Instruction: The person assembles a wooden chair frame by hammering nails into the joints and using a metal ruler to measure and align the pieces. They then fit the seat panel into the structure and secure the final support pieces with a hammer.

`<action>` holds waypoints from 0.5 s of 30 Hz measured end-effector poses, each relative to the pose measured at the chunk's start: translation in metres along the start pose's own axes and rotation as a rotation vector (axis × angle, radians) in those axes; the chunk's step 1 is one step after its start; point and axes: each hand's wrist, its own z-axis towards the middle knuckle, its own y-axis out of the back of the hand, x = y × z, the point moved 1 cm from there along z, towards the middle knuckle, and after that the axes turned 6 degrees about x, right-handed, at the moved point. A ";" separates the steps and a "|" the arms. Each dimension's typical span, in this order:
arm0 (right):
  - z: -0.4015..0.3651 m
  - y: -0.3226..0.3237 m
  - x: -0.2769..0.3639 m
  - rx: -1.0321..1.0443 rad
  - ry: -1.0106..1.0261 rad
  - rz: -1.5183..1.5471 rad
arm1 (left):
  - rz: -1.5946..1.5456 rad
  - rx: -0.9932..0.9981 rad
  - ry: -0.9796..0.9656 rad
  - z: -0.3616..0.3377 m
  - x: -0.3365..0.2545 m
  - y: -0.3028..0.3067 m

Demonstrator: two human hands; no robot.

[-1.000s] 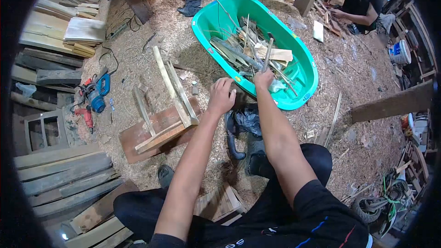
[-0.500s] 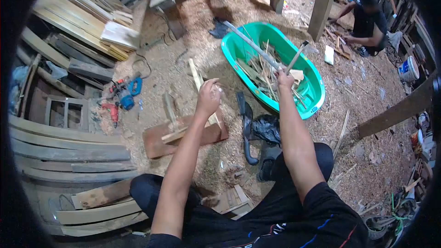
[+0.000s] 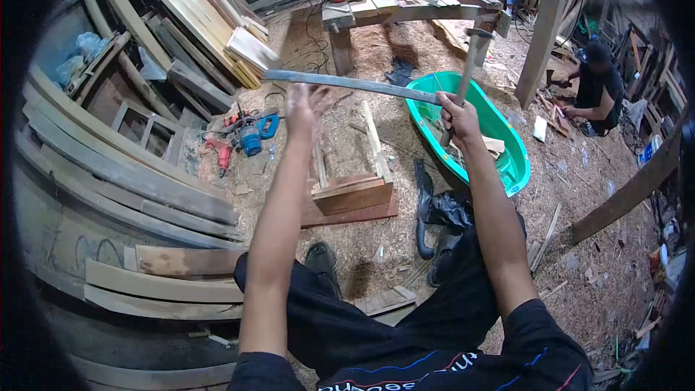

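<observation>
Beyond and to the left of the left hand, red and blue power tools (image 3: 250, 134) are seen on the sawdust floor. The left hand (image 3: 304, 107) is raised and open, fingers spread, with nothing gripped. A long grey strip (image 3: 347, 84) is held level just above its fingertips; whether they touch it cannot be told. Below and between the hands a wooden frame (image 3: 355, 190) is laid on the ground. The strip's near end is clasped in the closed right hand (image 3: 457, 112), together with an upright wooden-handled tool (image 3: 469, 58). Just behind and to the right of that hand a green tub (image 3: 507, 130) of wood scraps is seen. Further right, another person (image 3: 597, 87) is crouched.
</observation>
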 end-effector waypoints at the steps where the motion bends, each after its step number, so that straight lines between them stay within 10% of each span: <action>1: -0.004 -0.010 0.003 0.032 -0.034 -0.029 | 0.016 -0.033 0.059 -0.003 -0.011 0.016; 15: 0.027 -0.081 -0.064 0.021 0.088 -0.241 | -0.131 -0.242 -0.098 -0.041 -0.078 0.159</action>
